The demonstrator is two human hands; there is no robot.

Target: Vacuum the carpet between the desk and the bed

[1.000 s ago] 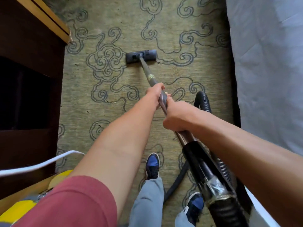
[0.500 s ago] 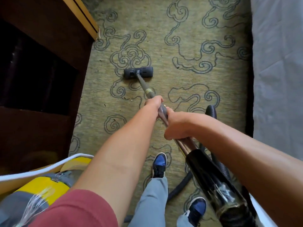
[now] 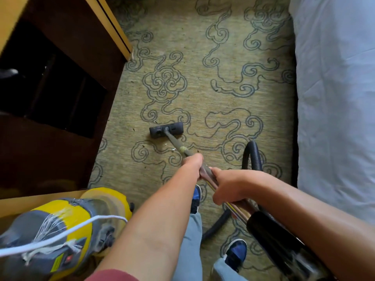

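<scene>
Right hand: the right hand (image 3: 228, 188) is wrapped round the vacuum wand (image 3: 176, 143), nearest the body.
Left hand: the left hand (image 3: 192, 162) is clenched on the wand just ahead of the right.
Floor head: the floor head (image 3: 166, 129) lies flat on the carpet (image 3: 223, 57), nearer the desk (image 3: 60, 57) than the bed (image 3: 334, 98).
Progress: judged mid-task; specks lie beside the head, and the far carpet looks unfinished.
Hidden: the hose (image 3: 252, 157) runs behind the arms; the yellow canister (image 3: 67, 226) is blurred and cut off.
</scene>
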